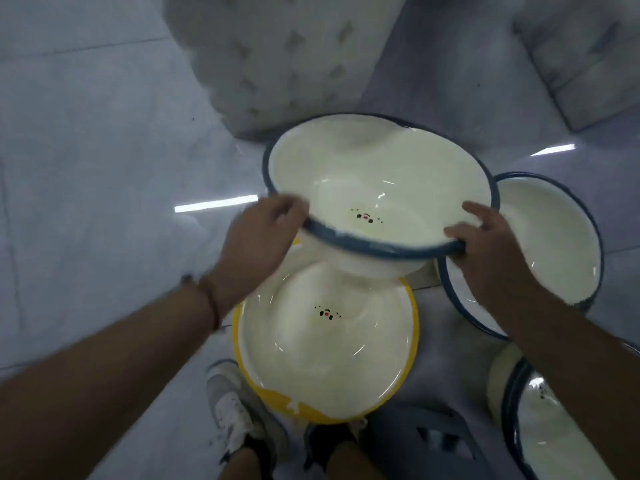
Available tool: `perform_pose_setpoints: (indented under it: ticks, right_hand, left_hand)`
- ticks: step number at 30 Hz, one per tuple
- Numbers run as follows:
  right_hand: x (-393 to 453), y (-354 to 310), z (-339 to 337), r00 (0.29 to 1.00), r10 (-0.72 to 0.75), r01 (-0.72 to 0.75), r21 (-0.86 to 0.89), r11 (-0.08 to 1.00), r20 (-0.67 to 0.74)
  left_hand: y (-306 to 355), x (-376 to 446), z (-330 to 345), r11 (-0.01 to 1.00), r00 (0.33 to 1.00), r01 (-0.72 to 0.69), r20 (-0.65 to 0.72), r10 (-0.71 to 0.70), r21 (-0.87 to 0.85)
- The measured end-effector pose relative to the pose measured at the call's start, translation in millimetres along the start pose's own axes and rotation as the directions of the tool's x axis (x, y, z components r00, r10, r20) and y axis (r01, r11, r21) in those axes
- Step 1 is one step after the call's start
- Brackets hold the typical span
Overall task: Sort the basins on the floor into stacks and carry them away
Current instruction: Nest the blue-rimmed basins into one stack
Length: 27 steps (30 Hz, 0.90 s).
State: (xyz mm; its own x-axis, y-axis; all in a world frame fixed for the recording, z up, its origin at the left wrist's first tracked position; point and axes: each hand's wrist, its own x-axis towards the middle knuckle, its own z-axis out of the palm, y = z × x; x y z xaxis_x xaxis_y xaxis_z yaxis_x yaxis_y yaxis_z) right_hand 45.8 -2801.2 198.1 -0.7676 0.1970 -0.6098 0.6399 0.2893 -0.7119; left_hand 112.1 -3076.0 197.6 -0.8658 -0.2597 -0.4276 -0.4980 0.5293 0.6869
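Head view, looking down: I see both bare hands gripping one round cream-white enamel basin with a dark blue rim (377, 181), held clear of the floor and tilted toward the camera. My left hand (263, 237) clamps the near-left part of the rim, fingers curled over the edge. My right hand (485, 244) clamps the near-right part of the rim, thumb on the inside, fingers wrapped under. A small printed mark in black and red sits at the bottom of this basin. A thin dark cord bracelet (211, 299) circles the left wrist.

Directly below the held basin lies a round cream-white basin with a yellow rim (329, 344), resting on the pale glossy tiled floor (86, 150), with the same small mark at its centre. The held basin's base overlaps its far edge in the picture; I cannot tell whether the two touch.

To the right, a second blue-rimmed cream basin (561, 244) sits on the floor, partly hidden behind the right hand and forearm. At lower right, a third basin with a dark rim (530, 427) is cut off by the frame edge and crossed by the right forearm.

A worn white sneaker (232, 403) stands just beside the yellow-rimmed basin's near-left edge. A white tufted upholstered piece (277, 57) stands beyond the held basin. The frame is motion-blurred.
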Motion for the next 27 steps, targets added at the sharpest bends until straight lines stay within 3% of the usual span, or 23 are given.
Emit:
perform_pose_setpoints:
  ticks: [2,6,9,13,17,24,27]
  right_hand:
    - [-44.3,22.4,-6.4,0.999,-0.025,0.028,-0.141,0.99,0.022]
    - [-110.5,96.6,5.1,0.98,0.168,-0.137,-0.254,0.958,0.105]
    - [-152.8,143.6,17.9,0.982,0.162,-0.134,-0.239,0.962,0.101]
    - [-179.0,183.2,30.6,0.951,0.29,-0.253,-0.27,0.929,0.107]
    - [-184.8,202.5,40.5,0.951,0.293,-0.238,-0.38,0.894,0.095]
    - [-166.2,247.2,41.8,0.901,0.433,-0.365,-0.507,0.781,0.018]
    - [-135.6,260.2,52.2,0.877,0.474,-0.371,-0.51,0.776,0.082]
  left_hand:
    - [-30.3,-49.9,1.1,0.996,0.997,0.081,-0.006,-0.082,-0.047]
    - [-80.0,-103.4,9.8,0.907,0.947,0.309,0.002,-0.322,-0.288]
    - [-101.8,-97.7,13.3,0.827,0.907,0.399,0.04,-0.419,-0.397]
    - [-137.0,-92.1,8.0,0.89,0.901,0.435,0.073,-0.429,-0.136]
    - [-168.6,-108.2,5.2,0.885,0.874,0.464,0.145,-0.465,0.039]
    - [-207.1,-129.2,38.7,0.917,0.904,0.398,0.182,-0.386,-0.029]
    - [-228.3,-118.7,57.3,0.898,0.881,0.438,0.212,-0.422,-0.034]
